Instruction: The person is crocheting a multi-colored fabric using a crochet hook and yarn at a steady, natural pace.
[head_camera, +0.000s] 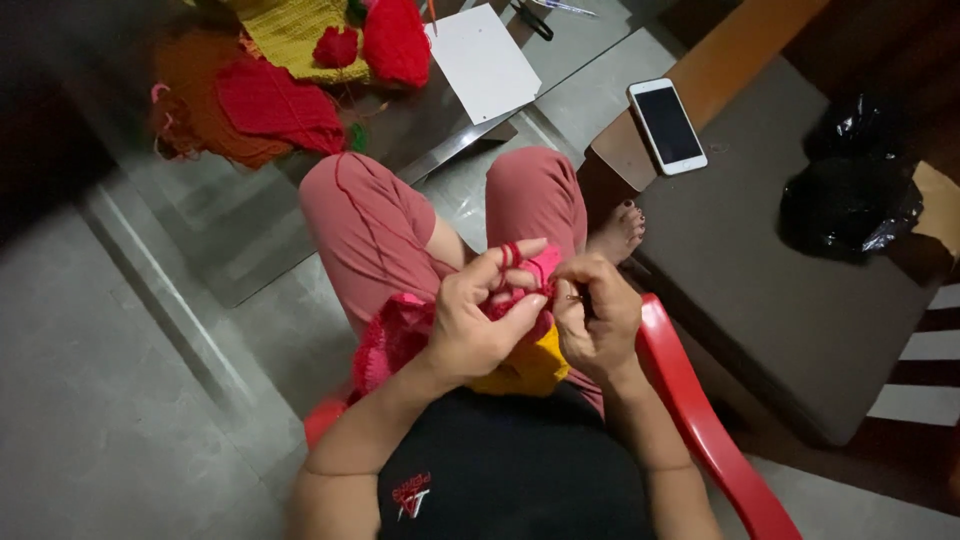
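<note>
your hands work a pink and yellow crochet piece in your lap.
your left hand pinches the piece, red yarn looped over its fingers; your right hand grips a crochet hook, fingers closed.

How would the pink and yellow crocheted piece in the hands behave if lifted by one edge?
The crocheted piece probably flops: it already sags over the lap below the left hand. It looks light, being open yarn work. Likely not slippery; red yarn stays wrapped on a finger.
</note>
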